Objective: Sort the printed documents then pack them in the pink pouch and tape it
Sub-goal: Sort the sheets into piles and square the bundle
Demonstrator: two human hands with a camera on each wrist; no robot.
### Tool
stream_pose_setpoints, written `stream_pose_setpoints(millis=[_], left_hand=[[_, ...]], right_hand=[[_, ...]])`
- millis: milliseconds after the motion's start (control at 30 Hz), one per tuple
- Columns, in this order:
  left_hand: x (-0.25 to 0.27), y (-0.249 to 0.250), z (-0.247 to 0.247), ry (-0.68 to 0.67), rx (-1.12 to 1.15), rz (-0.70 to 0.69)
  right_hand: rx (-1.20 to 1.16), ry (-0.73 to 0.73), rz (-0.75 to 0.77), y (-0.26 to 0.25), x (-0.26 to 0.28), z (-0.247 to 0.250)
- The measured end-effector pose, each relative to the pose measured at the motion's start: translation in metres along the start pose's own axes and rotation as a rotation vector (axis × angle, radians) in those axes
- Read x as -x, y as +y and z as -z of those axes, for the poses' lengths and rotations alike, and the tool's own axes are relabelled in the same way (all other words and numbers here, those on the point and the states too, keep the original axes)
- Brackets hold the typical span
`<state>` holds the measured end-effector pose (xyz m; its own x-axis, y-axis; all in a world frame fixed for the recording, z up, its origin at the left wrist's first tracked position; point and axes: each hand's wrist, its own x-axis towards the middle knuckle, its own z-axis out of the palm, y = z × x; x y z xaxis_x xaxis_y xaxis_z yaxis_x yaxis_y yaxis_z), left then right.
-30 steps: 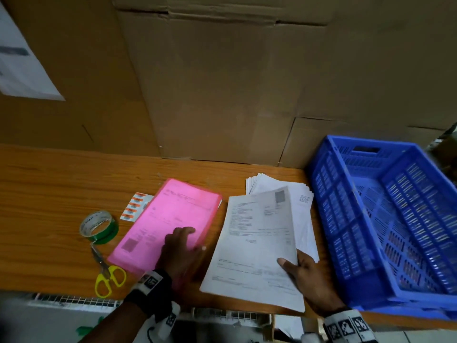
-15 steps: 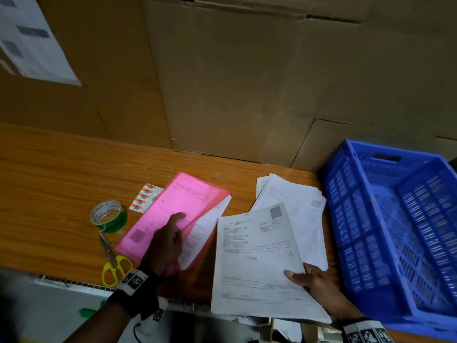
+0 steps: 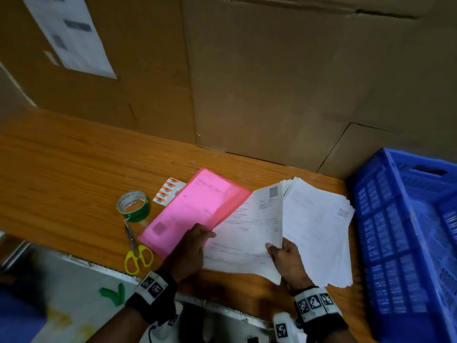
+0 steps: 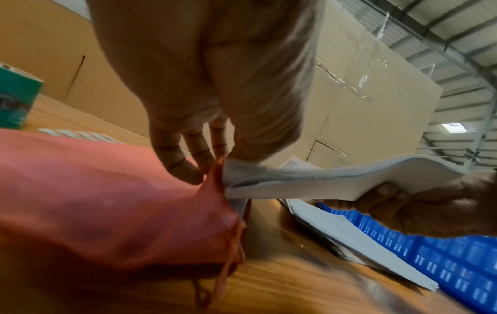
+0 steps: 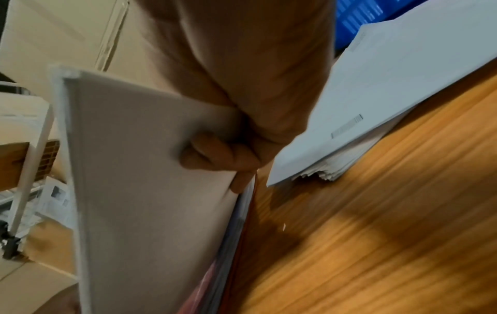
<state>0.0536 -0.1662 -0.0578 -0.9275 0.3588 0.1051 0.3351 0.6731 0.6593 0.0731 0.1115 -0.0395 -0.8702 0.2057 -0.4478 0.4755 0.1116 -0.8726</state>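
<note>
While the left hand pinches the near edge of the pouch's mouth, thumb on top and fingers curled below, the right hand grips a thin sheaf of printed papers by its near right corner, thumb over the top sheet and fingers curled underneath. Both grips are closed on what they hold. That sheaf slants leftward, and its far left edge sits at the pouch's lifted mouth, just beside the left fingertips; the wrist views show paper edges meeting the pink lip there. How far the sheaf reaches inside cannot be told.

One pink pouch lies on the wooden counter, slanting from lower left to upper right, with faint print of a sheet showing through its skin. One thicker stack of white papers rests flat on the counter to the right of the held sheaf, partly under it, its sheets slightly fanned. One blue slatted crate stands at the far right, touching or nearly touching the stack; what it holds cannot be seen clearly. Left of the pouch sit one roll of green tape, one pair of yellow-handled scissors just in front of it, and one small strip of orange labels by the pouch's far corner. Cardboard boxes wall off the back.
</note>
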Motion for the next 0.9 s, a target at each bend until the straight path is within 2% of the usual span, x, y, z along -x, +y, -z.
stream_pose_setpoints(millis=[133,200,400,500,567,667,800,900], left_hand=[[0.014,-0.004,-0.003,-0.100,-0.005,0.146],[0.015,-0.005,-0.003,-0.133,-0.015,0.170],[0.014,0.004,0.001,-0.191,-0.102,0.135],[0.020,0.008,-0.004,-0.162,-0.116,0.040],[0.022,0.007,-0.010,-0.137,-0.104,-0.003],[0.016,0.014,-0.011,-0.170,-0.044,0.052],[0.007,0.013,-0.014,-0.210,-0.074,0.121],[-0.007,0.005,-0.016,-0.220,-0.108,0.124]], right_hand=[[0.030,0.062,0.026,0.011,-0.003,-0.006],[0.036,0.078,0.027,0.015,-0.002,-0.004],[0.004,0.089,0.022,0.015,0.004,-0.003],[-0.035,0.068,0.050,0.012,0.009,-0.016],[-0.037,0.032,0.073,0.013,0.011,-0.032],[-0.058,-0.092,0.038,0.016,0.008,-0.049],[-0.151,-0.198,-0.056,0.015,0.001,-0.048],[-0.254,-0.238,-0.064,0.010,-0.002,-0.044]])
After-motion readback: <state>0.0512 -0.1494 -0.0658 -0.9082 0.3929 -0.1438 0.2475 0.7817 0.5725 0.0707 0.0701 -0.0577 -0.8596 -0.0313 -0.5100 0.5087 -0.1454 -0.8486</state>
